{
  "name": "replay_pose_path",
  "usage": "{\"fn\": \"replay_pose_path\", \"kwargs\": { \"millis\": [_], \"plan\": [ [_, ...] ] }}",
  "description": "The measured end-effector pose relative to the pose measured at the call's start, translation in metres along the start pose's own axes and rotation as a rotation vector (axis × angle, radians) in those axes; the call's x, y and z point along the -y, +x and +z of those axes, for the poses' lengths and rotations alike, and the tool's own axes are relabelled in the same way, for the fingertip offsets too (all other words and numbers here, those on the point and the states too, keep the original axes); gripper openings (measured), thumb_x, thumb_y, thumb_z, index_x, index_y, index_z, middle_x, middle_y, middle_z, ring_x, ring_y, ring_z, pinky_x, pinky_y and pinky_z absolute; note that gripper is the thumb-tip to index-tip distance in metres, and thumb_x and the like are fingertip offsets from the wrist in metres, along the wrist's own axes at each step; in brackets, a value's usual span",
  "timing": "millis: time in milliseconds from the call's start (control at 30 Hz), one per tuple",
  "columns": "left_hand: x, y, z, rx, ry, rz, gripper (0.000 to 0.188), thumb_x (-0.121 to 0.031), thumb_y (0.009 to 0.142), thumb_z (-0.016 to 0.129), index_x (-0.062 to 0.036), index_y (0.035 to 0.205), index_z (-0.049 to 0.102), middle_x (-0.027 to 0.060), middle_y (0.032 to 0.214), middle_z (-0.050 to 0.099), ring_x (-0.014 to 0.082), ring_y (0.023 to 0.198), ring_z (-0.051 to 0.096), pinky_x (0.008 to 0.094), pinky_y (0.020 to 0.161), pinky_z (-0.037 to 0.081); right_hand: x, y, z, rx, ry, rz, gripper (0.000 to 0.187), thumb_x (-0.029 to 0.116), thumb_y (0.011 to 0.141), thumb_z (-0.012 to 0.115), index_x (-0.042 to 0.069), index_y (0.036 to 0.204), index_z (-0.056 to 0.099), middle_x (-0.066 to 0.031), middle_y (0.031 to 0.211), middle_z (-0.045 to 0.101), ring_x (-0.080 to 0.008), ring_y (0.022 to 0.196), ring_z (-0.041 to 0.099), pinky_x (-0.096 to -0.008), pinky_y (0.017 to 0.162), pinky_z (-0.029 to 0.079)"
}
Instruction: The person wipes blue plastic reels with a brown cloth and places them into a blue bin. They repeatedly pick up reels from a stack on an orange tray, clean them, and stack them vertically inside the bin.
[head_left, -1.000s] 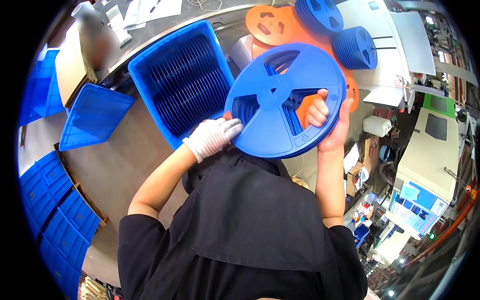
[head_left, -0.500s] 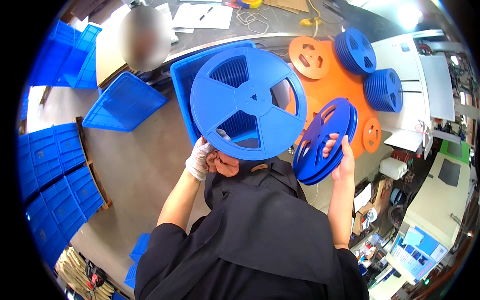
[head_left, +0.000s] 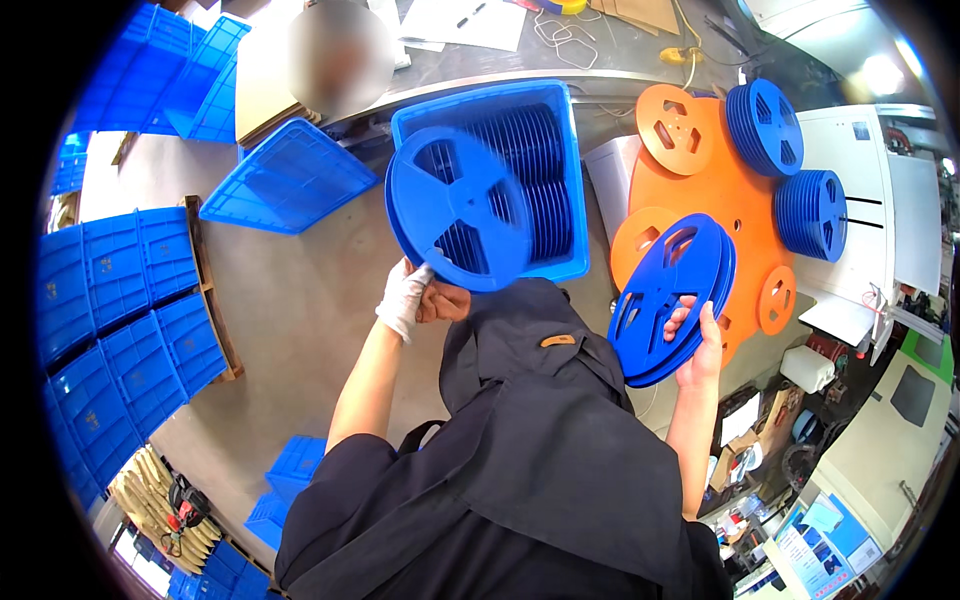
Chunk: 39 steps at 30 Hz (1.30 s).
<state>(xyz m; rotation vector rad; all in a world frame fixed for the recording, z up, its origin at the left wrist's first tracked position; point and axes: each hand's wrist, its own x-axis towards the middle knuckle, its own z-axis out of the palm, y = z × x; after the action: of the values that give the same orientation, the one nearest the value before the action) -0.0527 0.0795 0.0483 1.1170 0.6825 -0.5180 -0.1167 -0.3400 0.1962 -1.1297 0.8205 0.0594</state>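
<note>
Observed, in the head view, fingers of the white-gloved left hand [head_left: 408,298] curled around the lower rim of a round blue plastic disc [head_left: 466,195], apparently to leave its face unobstructed. Located that disc overlapping the left part of a rectangular blue plastic crate [head_left: 578,200]. Found fingers of the bare right hand [head_left: 700,350] hooked through a window in stacked blue plastic discs [head_left: 662,287], likely for security.

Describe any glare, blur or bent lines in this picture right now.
Head view: a bright white spot glares at upper right; head view: a round blurred patch hides what's at upper left; head view: the long grey workbench has a bowed front edge; head view: the large round blue plastic reel in the white-gloved left hand looks slightly soft.
</note>
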Motion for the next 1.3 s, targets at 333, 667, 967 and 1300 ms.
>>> {"fn": "replay_pose_path", "kwargs": {
  "millis": [333, 667, 967, 1300],
  "plan": [
    [0.015, 0.095, -0.024, -0.385, 0.484, 0.089, 0.015, -0.004, 0.093, 0.052, -0.0109, 0.082, 0.044, 0.0021, 0.057, 0.043, 0.0132, 0.041, 0.037, 0.0331, 0.039, 0.032, -0.006, -0.007, -0.001, -0.100, 0.006, 0.023, 0.039, 0.042, 0.097, 0.054, 0.004, 0.107, 0.058, -0.0056, 0.079, 0.062, -0.0161, 0.068, 0.060, -0.0272, 0.060, 0.048],
    [0.030, 0.173, -0.043, -0.202, 0.349, -0.085, 0.011, -0.008, 0.096, 0.050, -0.0150, 0.088, 0.046, 0.0016, 0.060, 0.042, 0.0106, 0.043, 0.035, 0.0290, 0.037, 0.028, -0.019, -0.014, -0.004, -0.234, -0.082, 0.010, 0.047, 0.048, 0.095, 0.054, 0.004, 0.114, 0.057, -0.0078, 0.103, 0.063, -0.0190, 0.089, 0.064, -0.0307, 0.068, 0.052],
    [0.054, 0.154, -0.050, -0.179, 0.142, -0.121, 0.006, -0.008, 0.097, 0.050, -0.0108, 0.102, 0.051, 0.0176, 0.075, 0.061, 0.0255, 0.058, 0.059, 0.0396, 0.049, 0.048, -0.021, -0.032, -0.016, -0.280, -0.058, -0.085, 0.049, 0.050, 0.098, 0.045, 0.006, 0.115, 0.056, -0.0077, 0.117, 0.057, -0.0262, 0.102, 0.063, -0.0331, 0.068, 0.053],
    [0.003, 0.073, 0.079, 0.393, -0.337, 0.058, 0.043, -0.012, 0.091, 0.064, -0.0062, 0.130, 0.049, 0.0085, 0.118, 0.057, 0.0192, 0.103, 0.059, 0.0302, 0.083, 0.053, -0.018, -0.047, -0.040, 0.050, 0.327, -0.308, 0.051, 0.054, 0.097, 0.044, 0.008, 0.115, 0.057, -0.0144, 0.134, 0.052, -0.0205, 0.078, 0.062, -0.0316, 0.060, 0.047]
  ]
}}
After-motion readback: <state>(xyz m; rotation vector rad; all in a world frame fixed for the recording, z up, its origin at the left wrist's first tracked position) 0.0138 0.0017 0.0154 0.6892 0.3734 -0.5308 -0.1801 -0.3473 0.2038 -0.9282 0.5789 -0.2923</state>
